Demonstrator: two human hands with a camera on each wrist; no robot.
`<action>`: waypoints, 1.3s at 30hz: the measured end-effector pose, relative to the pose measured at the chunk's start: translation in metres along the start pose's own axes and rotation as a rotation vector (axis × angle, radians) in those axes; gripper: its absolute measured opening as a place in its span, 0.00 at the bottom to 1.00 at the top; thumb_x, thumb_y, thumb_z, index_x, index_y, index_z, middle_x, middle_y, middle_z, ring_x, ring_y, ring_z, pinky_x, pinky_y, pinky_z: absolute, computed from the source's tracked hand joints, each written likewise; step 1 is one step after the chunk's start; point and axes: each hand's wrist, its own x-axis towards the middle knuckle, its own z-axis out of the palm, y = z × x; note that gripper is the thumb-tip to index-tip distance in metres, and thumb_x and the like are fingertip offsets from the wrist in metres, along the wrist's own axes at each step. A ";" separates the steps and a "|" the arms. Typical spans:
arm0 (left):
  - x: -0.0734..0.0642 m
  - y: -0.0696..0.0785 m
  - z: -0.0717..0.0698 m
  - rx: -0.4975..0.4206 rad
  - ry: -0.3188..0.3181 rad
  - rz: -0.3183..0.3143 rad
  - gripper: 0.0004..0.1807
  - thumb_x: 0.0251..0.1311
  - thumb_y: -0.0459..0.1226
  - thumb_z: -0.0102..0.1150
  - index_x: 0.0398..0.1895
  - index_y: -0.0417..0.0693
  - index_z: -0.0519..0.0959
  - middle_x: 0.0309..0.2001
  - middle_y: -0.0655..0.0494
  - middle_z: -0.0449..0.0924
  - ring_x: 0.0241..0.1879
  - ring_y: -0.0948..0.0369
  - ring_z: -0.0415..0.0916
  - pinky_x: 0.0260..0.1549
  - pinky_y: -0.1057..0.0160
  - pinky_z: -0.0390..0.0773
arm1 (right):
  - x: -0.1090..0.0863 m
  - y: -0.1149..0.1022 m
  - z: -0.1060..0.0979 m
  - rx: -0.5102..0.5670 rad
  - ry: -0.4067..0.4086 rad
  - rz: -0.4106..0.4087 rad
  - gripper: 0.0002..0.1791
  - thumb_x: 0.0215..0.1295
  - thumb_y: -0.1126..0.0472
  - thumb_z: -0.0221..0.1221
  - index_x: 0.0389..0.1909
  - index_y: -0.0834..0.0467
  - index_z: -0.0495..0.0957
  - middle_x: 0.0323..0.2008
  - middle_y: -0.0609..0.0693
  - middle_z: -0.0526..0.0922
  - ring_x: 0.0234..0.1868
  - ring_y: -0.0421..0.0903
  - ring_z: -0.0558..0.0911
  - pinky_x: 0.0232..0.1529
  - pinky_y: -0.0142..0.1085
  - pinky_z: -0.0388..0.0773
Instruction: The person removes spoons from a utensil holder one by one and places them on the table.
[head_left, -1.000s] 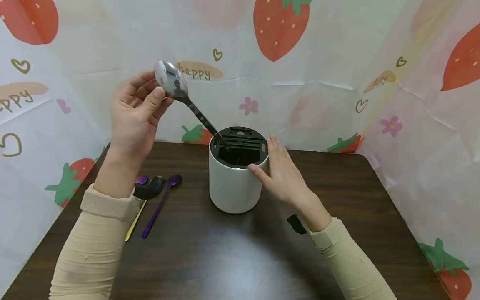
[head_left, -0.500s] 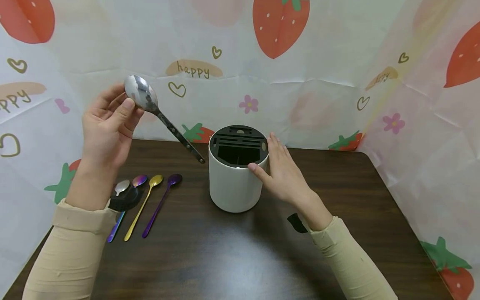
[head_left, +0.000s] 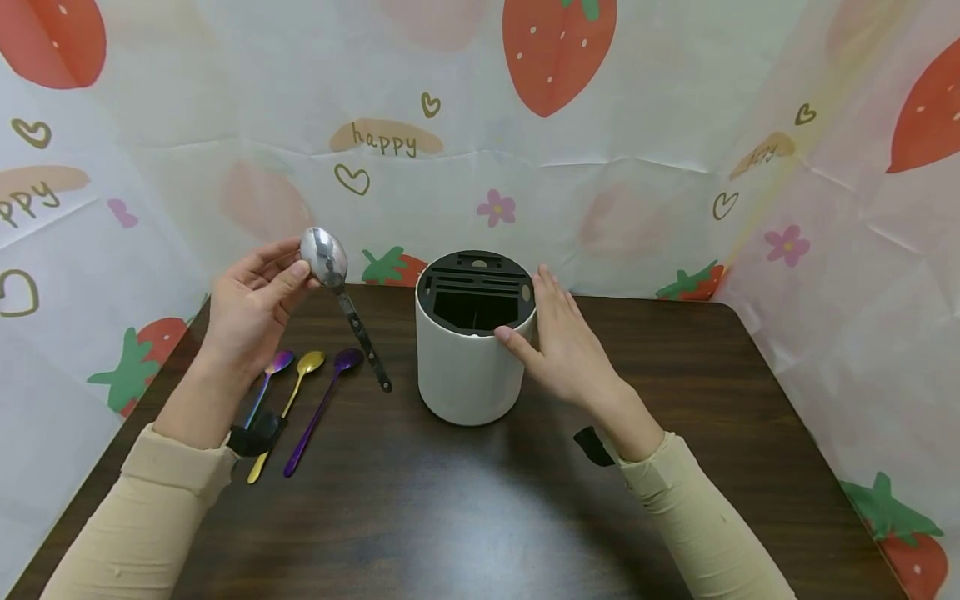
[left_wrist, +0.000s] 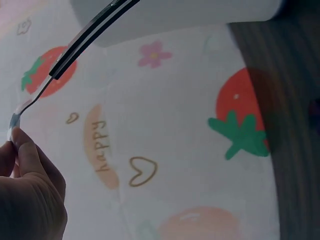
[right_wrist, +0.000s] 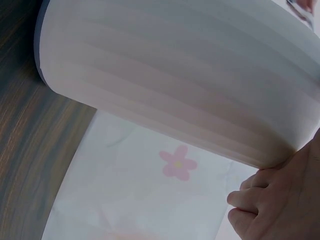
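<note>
A silver spoon with a black riveted handle is pinched by its bowl between the thumb and fingers of my left hand. Its handle slants down to the right, its end apart from the white cylindrical utensil holder. In the left wrist view the handle crosses in front of the holder's pale side. My right hand rests against the holder's right side, fingers straight, thumb at the front rim. Fingers of that hand touch the wall in the right wrist view. The holder's black slotted lid has a wide front opening.
Left of the holder lie a purple long-handled spoon, a gold spoon and a rainbow-coloured spoon, the latter two partly behind the left wrist's black camera. Strawberry-printed cloth surrounds the dark wooden table.
The spoon's handle left the holder's opening as my left hand drew it leftward. Since then the hand has come lower and somewhat right. My right hand stays against the holder.
</note>
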 end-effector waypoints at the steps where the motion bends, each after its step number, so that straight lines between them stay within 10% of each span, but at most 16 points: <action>1: -0.001 -0.004 -0.002 0.021 -0.002 -0.021 0.12 0.67 0.22 0.61 0.51 0.35 0.85 0.44 0.49 0.85 0.41 0.59 0.83 0.40 0.69 0.86 | 0.000 0.000 0.000 0.001 0.000 0.000 0.57 0.73 0.23 0.40 0.84 0.60 0.36 0.85 0.53 0.34 0.84 0.48 0.36 0.83 0.49 0.37; 20: -0.004 -0.063 -0.029 0.407 -0.062 -0.462 0.19 0.71 0.28 0.62 0.63 0.32 0.75 0.43 0.58 0.86 0.43 0.64 0.85 0.49 0.66 0.85 | -0.002 0.000 0.001 0.005 -0.004 -0.003 0.57 0.74 0.23 0.41 0.84 0.59 0.35 0.85 0.53 0.34 0.84 0.48 0.36 0.83 0.49 0.37; 39: 0.012 -0.104 -0.057 0.555 -0.111 -0.666 0.27 0.76 0.28 0.54 0.73 0.23 0.64 0.65 0.34 0.70 0.42 0.69 0.84 0.53 0.67 0.83 | -0.001 0.000 0.001 -0.001 0.002 0.000 0.57 0.73 0.22 0.38 0.84 0.59 0.35 0.85 0.53 0.34 0.84 0.47 0.36 0.83 0.48 0.37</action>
